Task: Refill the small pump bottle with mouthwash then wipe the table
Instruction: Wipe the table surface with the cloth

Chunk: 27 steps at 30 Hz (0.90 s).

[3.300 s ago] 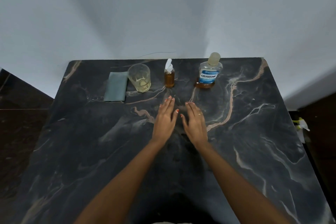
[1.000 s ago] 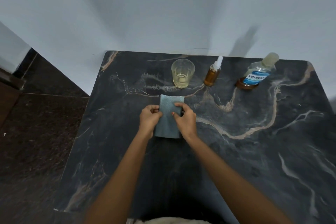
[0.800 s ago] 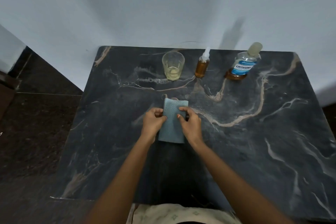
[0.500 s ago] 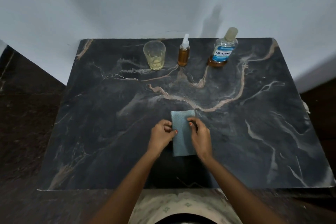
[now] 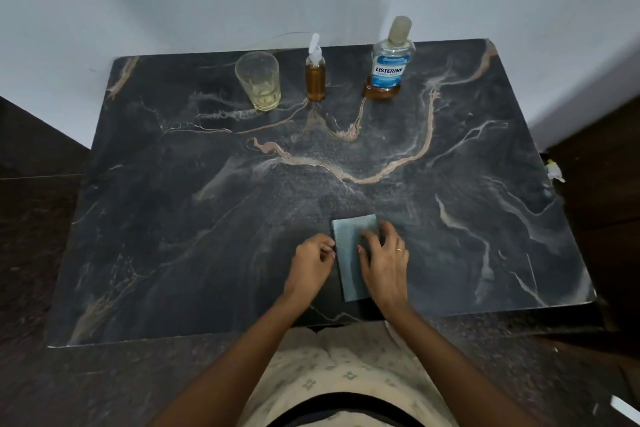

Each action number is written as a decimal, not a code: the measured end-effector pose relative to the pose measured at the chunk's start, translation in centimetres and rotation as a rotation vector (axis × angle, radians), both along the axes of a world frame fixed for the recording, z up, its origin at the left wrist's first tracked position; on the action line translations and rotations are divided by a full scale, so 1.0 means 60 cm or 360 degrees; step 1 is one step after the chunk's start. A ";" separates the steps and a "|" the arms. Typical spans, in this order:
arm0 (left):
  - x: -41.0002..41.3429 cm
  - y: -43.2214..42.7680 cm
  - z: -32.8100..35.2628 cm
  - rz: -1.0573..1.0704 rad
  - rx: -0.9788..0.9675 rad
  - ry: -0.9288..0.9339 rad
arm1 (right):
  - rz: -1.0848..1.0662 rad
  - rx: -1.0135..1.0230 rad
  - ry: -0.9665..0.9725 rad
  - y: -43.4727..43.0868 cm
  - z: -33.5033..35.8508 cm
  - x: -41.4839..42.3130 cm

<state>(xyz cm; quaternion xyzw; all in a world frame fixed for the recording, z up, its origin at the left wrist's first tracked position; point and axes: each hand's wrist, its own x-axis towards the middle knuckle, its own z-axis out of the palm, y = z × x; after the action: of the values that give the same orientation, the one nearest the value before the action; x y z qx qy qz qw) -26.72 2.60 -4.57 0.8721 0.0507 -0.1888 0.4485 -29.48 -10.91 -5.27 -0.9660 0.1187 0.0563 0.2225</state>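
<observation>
A folded grey-blue cloth point(image 5: 349, 250) lies flat near the front edge of the dark marble table point(image 5: 173, 218). My left hand point(image 5: 311, 263) pinches the cloth's left edge with curled fingers. On the cloth's right side my right hand point(image 5: 382, 256) grips it, with bent fingers and the thumb on top. The small pump bottle point(image 5: 315, 80), full of amber liquid and with its white pump on, stands at the back middle. To its right stands the Listerine mouthwash bottle point(image 5: 391, 62), capped, with a little amber liquid at the bottom.
A clear glass point(image 5: 258, 81) with a little pale yellow liquid stands left of the pump bottle. A plain wall rises behind the table. Dark floor lies on both sides, with a small white and yellow object point(image 5: 555, 172) past the right edge.
Both hands lay flat mid-table with the cloth at the back left. They took the cloth and drew it from near the glass toward the front edge.
</observation>
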 end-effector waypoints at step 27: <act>0.018 0.142 -0.088 -0.0305 0.0931 -0.0556 | -0.0267 -0.0285 0.0100 -0.033 -0.047 -0.012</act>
<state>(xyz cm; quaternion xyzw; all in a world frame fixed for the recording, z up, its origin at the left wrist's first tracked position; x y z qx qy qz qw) -25.66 11.12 -9.83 0.9836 -0.0567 -0.0556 0.1619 -30.19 -12.86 -8.08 -0.9665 0.2106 0.0567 0.1354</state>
